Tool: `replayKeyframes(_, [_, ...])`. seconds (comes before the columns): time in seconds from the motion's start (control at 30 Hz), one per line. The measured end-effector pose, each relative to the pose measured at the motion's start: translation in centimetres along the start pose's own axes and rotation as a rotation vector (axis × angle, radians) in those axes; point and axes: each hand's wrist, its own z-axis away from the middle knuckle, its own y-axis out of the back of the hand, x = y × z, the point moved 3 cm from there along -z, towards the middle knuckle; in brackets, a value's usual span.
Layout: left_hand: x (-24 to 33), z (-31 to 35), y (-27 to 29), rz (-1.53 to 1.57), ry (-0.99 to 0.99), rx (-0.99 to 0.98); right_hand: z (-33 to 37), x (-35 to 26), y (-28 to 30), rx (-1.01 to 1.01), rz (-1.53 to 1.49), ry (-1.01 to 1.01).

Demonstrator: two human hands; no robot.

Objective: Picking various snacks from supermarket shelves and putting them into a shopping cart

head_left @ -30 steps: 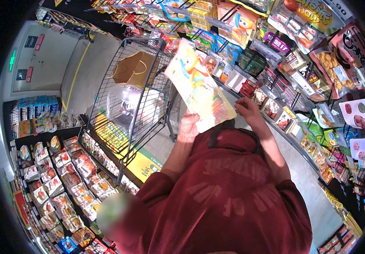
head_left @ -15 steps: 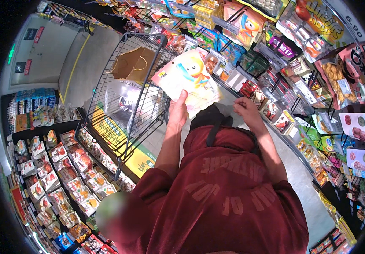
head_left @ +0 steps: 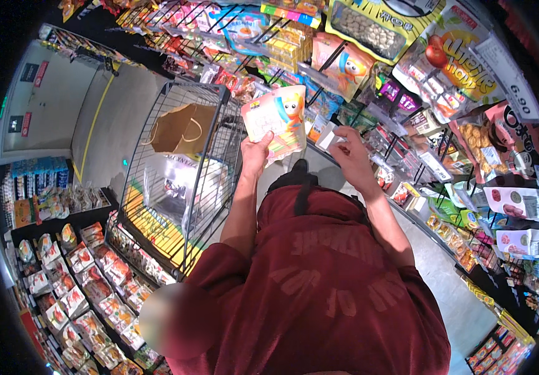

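Note:
My left hand (head_left: 256,156) grips the lower edge of a pink-and-white snack bag (head_left: 274,119) with a yellow cartoon bird on it, thumb on the front. The bag is upright in front of me, its printed face turned toward me. My right hand (head_left: 351,156) is off to the right of the bag, close to the shelf, with its fingers bent and a little apart. Nothing shows in it. A similar pink bag (head_left: 342,67) with the same bird hangs on the rack beyond. Just past my right fingers is a small white box-like item (head_left: 327,135) at the shelf edge.
A black wire shopping cart (head_left: 214,164) stands at my left, with a brown paper bag (head_left: 182,128) and a clear plastic-wrapped package (head_left: 179,184) inside. Racks of hanging snack bags (head_left: 500,147) line the right side. Tiered displays of packaged food (head_left: 82,281) fill the lower left.
The snack bag has tilted more upright and come out of the bright glare. My right hand has moved up and left, nearer the bag, its fingers loosening. The view has shifted slightly.

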Motion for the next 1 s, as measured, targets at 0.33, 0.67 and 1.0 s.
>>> replayKeyframes(0.33, [1.6, -6.7, -4.5, -0.251, 0.019, -0.447, -6.0, -4.3, -0.4, 0.108, 0.027, 0.077])
replayKeyframes(0.67, [1.1, -9.3, -8.1, -0.182, 0.112, -0.639, -6.0, -5.9, -1.6, 0.14, -0.004, 0.089])
replayKeyframes(1.0, [1.7, -11.3, -8.8, -0.243, 0.149, -0.67, -5.7, -5.3, -3.6, 0.164, -0.121, 0.094])
